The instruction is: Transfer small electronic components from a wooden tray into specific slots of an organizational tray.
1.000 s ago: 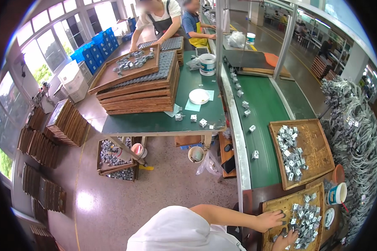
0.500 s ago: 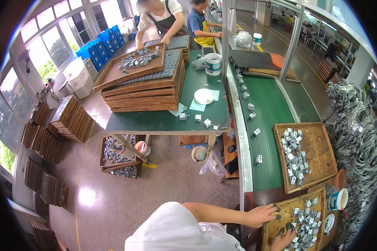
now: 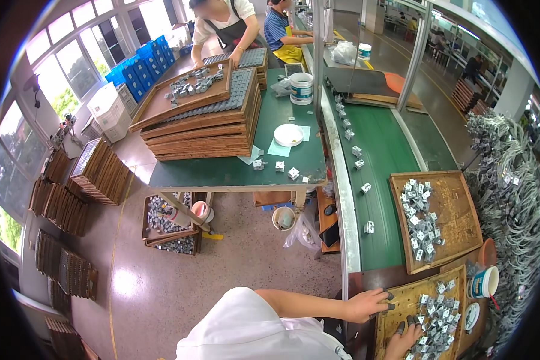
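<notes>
My left hand (image 3: pixel 369 305) reaches in over the left edge of a worn wooden tray (image 3: pixel 396 307), its fingers apart and dark covers on the fingertips. No part shows in it. My right hand (image 3: pixel 404 342), also with dark fingertip covers, lies lower, beside a heap of small silvery, box-shaped metal parts (image 3: pixel 441 316) in the same tray. Its fingers point into the near side of the heap and look spread; whether they touch a part is hard to make out.
A second wooden tray (image 3: pixel 456 231) of similar parts lies just beyond. Single parts (image 3: pixel 366 188) sit in a line on the green conveyor belt (image 3: pixel 387 165). A white bucket (image 3: pixel 483 282) stands right. Stacked trays (image 3: pixel 201 141) fill the green table, with a person behind them.
Both hands have shifted slightly, the left one a little to the left and up. The whole view has moved slightly. At the table behind, the person's arms have moved a little.
</notes>
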Tool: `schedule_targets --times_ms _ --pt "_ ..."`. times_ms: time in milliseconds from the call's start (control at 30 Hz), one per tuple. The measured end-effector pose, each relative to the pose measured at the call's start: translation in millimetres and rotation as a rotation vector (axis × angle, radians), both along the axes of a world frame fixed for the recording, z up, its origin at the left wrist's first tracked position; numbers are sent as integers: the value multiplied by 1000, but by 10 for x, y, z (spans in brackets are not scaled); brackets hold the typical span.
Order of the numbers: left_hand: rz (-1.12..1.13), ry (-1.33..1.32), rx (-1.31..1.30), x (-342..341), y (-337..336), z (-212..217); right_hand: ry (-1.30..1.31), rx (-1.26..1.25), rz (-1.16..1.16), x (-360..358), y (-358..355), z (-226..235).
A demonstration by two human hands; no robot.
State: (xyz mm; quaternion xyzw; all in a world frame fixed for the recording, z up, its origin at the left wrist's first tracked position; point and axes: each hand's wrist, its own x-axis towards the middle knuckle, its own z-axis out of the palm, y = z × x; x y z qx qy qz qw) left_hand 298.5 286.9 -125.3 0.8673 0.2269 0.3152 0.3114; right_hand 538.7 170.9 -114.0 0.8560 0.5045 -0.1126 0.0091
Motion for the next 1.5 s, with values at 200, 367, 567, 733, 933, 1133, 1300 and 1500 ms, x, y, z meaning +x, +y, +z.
schedule_targets --times_ms 200,367,567,733,933,1133,1300,1500 --pt "-54 -49 29 20 -96 48 2 228 -28 -108 -245 -1" --pt "-56 -26 39 -121 -181 106 -90 328 21 -176 -603 -51" --pt "-235 108 90 26 -247 -28 -150 192 1 -328 -695 212" --pt "-336 67 185 261 -298 109 -204 334 76 -190 -577 154" --pt "-553 172 241 682 -445 150 -284 252 29 102 -840 -165" --pt "-638 248 125 941 -591 96 -380 330 165 761 -892 -12" --pt "-619 391 -34 1031 -558 152 -6 538 -145 1024 -695 297" --pt "-710 404 34 1424 -587 350 -283 800 -128 1746 -1687 1258"
